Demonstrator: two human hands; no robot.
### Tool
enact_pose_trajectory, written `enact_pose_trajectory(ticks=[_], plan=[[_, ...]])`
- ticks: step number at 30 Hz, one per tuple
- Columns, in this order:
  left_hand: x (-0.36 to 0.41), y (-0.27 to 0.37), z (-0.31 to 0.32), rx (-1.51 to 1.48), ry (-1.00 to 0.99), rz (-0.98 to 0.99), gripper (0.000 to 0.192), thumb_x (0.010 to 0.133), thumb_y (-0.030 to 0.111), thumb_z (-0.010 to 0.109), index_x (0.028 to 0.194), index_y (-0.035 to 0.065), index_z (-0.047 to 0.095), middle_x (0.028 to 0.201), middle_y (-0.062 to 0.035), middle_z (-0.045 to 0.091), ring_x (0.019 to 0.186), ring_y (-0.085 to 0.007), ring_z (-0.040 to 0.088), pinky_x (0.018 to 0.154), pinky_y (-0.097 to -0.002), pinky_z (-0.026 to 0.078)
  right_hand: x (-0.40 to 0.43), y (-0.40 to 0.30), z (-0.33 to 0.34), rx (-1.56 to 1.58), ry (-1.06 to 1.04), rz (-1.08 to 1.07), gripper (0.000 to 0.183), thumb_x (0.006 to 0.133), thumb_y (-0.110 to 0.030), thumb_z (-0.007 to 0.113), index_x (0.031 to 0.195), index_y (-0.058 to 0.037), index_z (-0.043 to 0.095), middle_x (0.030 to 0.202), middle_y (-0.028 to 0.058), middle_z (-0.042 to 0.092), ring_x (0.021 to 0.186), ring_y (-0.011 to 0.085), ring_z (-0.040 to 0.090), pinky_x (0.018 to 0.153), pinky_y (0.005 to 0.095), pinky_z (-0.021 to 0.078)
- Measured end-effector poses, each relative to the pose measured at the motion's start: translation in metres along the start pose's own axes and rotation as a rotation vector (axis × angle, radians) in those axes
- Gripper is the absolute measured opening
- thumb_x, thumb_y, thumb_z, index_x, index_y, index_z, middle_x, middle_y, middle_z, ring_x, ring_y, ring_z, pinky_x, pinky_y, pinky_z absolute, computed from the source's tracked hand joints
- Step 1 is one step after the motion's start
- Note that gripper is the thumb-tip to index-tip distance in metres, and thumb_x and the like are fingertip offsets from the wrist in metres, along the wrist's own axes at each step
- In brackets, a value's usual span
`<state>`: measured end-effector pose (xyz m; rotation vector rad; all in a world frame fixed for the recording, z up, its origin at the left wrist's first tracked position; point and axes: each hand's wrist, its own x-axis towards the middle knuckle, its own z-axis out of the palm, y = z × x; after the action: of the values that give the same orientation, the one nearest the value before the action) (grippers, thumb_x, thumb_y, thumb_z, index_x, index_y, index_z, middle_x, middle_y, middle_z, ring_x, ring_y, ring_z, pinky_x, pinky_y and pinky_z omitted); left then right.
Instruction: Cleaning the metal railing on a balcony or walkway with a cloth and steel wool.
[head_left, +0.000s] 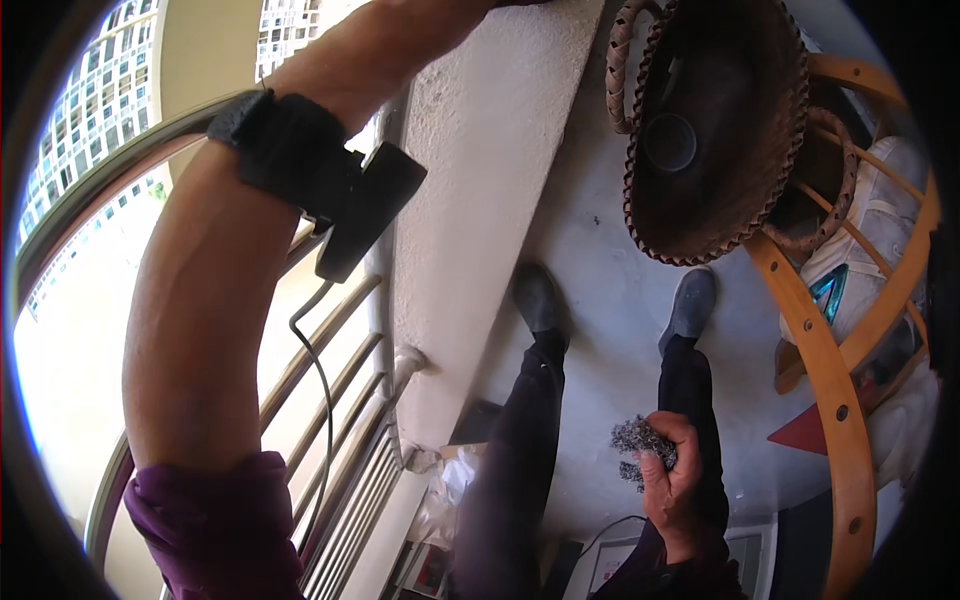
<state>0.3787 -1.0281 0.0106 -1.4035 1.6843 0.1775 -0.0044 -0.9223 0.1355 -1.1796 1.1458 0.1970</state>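
In my right hand (671, 476), low in the view and in front of my right leg, is a tangled grey metal scouring pad (637, 448), pinched between thumb and fingers. My left arm stretches up past the metal railing (322, 345) at the left, with a black strap and a dark device on its wrist. The left hand lies almost wholly beyond the top edge, so what it touches is hidden. Ahead stands a dark brown basket (720, 187) with a braided rim and looped handles; a round, clear-looking item (670, 142) shows inside it.
A pale concrete ledge (480, 150) runs beside the railing. Curved wooden slats (840, 405) of a piece of furniture stand at the right, with pale bags or cloths behind them. Plastic bags (450, 480) and boxes lie low at the left. A cable hangs from the wrist device.
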Motion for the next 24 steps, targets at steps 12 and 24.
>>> enact_pose_trajectory(ticks=[12,24], plan=[[-0.108,0.102,0.049,-0.119,-0.166,0.090,0.014,0.071,0.017,0.054,0.063,0.0134,0.065,0.067,-0.0038,0.062,0.072,-0.0164,0.058,0.088,-0.0361,0.027,-0.007,0.029,-0.017,-0.023,-0.029,-0.056,0.021,0.078,-0.010,0.051,0.095,0.0008,0.047,0.092,0.0079,0.050,0.075,0.0121,0.047,0.069,0.0243,0.0403],[-0.286,0.240,0.074,-1.068,-0.652,-0.291,0.021,0.072,0.022,0.051,0.071,0.0055,0.064,0.075,-0.0142,0.062,0.071,-0.0287,0.061,0.064,-0.0400,0.047,0.007,0.062,-0.048,-0.235,-0.063,-0.067,0.019,0.077,-0.004,0.049,0.095,0.0010,0.048,0.086,0.0104,0.053,0.078,0.0186,0.052,0.072,0.0280,0.0409]])
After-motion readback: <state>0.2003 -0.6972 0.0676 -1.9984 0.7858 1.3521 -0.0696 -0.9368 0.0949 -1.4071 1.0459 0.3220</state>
